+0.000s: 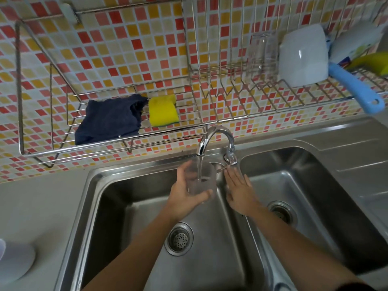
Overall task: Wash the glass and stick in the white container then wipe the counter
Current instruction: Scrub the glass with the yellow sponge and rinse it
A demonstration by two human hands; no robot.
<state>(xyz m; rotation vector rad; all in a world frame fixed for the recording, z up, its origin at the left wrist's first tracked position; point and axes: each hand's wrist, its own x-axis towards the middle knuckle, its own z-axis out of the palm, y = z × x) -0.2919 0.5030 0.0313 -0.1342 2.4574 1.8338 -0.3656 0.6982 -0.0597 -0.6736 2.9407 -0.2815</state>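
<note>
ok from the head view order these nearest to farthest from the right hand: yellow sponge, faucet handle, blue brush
From the right hand:
1. faucet handle, just above the fingers.
2. yellow sponge, up left on the rack.
3. blue brush, far upper right.

At the centre of the frame, the left hand [184, 198] is gripping a glass [201, 179] under the tap [214, 139], and water is running into it over the left basin of the sink [109, 185]. The right hand [239, 190] is lying flat and spread, fingertips [227, 172] just beside the tap's lever.
</note>
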